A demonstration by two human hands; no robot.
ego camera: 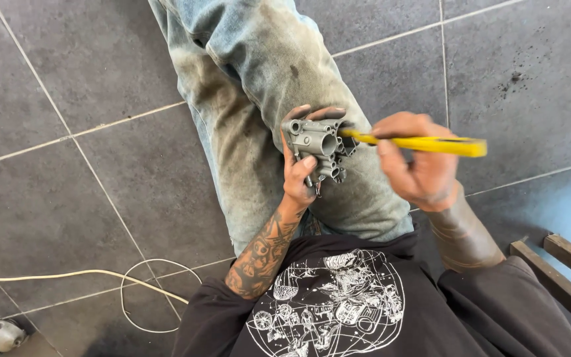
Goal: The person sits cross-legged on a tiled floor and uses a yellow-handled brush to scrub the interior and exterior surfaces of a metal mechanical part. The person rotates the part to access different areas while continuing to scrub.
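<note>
The left hand (299,173) is closed around a grey cast-metal part (317,147) with several round bores, holding it against the thigh of the soiled jeans (252,99) — thumb on the near face, fingertips over the far edge. The right hand (418,162) is clenched on a yellow-handled tool (431,143); the tool's long axis runs nearly level, pointing from the right hand toward the left, and its tip sits at the mouth of the largest bore (how far in cannot be told). The part lies just beyond the left palm and near the right hand's knuckles. Nothing stands between the tool and the bore. Below the left forearm, a pale cord (100,277) loops across the tiled floor (87,66); a wooden frame (563,271) lies beside the right elbow.
</note>
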